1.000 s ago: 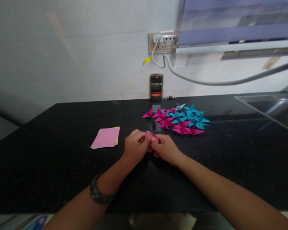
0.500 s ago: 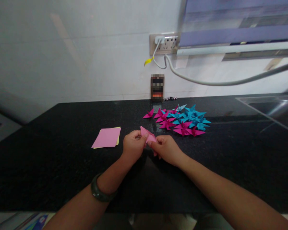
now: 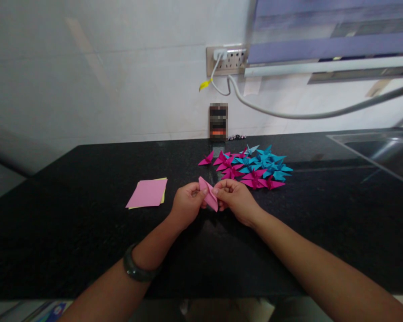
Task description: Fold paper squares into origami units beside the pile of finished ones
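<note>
A small folded pink paper piece (image 3: 208, 195) is pinched between my left hand (image 3: 187, 205) and my right hand (image 3: 235, 200), just above the black countertop (image 3: 87, 232). Both hands have their fingers closed on it, thumbs meeting at its middle. The piece stands as a narrow pointed shape, tilted, with one tip up and one down. A dark bracelet (image 3: 134, 268) circles my left wrist. A pile of finished pink and blue folded paper shapes (image 3: 251, 167) lies just beyond my right hand.
A small stack of flat pink and yellow paper squares (image 3: 147, 193) lies left of my hands. A small box (image 3: 218, 122) leans against the wall. A wall socket (image 3: 226, 60) feeds a thick grey cable (image 3: 289, 114). A steel sink (image 3: 383, 150) sits far right.
The pink piece was crumpled low between my fingers, then opened into a pointed shape. It now stands more upright and my right hand has moved up closer to the left.
</note>
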`<act>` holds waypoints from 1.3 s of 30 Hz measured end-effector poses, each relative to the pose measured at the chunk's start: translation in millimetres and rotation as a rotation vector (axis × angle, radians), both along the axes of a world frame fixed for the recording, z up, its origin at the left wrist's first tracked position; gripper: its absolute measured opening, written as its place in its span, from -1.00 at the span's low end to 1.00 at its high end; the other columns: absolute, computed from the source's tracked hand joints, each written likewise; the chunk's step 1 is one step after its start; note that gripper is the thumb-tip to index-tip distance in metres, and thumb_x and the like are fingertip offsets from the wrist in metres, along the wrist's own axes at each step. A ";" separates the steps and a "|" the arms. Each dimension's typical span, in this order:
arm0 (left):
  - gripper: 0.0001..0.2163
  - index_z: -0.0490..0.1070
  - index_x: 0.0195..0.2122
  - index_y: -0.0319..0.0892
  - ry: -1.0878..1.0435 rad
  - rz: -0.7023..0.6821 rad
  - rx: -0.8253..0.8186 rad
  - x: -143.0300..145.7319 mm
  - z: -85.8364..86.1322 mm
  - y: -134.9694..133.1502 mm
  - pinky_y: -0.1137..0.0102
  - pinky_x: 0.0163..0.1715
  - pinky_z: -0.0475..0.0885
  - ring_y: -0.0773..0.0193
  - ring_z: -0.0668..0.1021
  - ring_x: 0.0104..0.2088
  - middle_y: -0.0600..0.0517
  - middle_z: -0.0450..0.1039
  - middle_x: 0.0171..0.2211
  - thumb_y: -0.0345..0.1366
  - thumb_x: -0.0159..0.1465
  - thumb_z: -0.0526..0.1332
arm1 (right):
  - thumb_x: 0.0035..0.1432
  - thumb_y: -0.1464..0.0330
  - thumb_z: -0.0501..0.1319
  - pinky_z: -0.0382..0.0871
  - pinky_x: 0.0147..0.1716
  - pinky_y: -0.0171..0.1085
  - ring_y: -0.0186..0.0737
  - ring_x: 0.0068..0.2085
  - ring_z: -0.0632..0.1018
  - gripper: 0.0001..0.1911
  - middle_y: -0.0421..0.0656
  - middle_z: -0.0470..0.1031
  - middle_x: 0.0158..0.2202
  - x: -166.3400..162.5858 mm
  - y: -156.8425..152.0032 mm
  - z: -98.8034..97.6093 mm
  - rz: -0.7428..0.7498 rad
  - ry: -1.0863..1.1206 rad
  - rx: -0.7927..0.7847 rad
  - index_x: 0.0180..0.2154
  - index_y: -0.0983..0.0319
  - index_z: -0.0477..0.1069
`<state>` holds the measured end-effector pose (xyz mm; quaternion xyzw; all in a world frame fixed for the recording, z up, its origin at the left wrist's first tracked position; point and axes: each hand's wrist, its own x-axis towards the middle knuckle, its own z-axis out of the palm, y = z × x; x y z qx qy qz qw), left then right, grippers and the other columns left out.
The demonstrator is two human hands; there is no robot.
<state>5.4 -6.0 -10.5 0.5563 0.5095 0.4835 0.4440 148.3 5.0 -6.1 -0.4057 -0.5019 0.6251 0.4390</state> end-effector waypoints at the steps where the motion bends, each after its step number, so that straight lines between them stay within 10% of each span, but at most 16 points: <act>1: -0.85 0.36 -0.50 -0.26 -0.005 0.008 -0.003 0.6 0.4 -0.3 0.53 -0.66 0.27 0.43 0.38 -0.67 0.11 0.35 -0.67 -0.26 0.07 0.19 | -0.16 0.27 0.28 0.21 -0.72 -0.47 -0.49 -0.70 0.31 -0.74 -0.36 0.29 -0.72 -0.3 0.1 -0.4 0.005 0.005 -0.004 -0.48 0.29 0.27; 20: -0.76 0.37 -0.46 -0.29 -0.160 -0.113 -0.184 3.9 3.6 -4.7 0.54 -0.65 0.34 0.42 0.44 -0.66 0.05 0.43 -0.63 -0.17 0.02 0.25 | -0.22 0.32 0.32 0.14 -0.76 -0.48 -0.50 -0.73 0.29 -0.74 -0.35 0.28 -0.74 0.1 2.7 -1.4 -0.040 -0.146 0.028 -0.57 0.27 0.24; 39: -0.81 0.43 -0.53 -0.25 0.181 0.253 0.143 -1.0 4.6 -3.3 0.50 -0.61 0.32 0.37 0.45 -0.62 0.06 0.45 -0.64 -0.22 0.08 0.18 | -0.09 0.45 0.20 0.21 -0.77 -0.55 -0.56 -0.76 0.27 -0.82 -0.30 0.31 -0.77 -3.2 -5.2 10.0 0.115 -0.279 -0.131 -0.67 0.34 0.35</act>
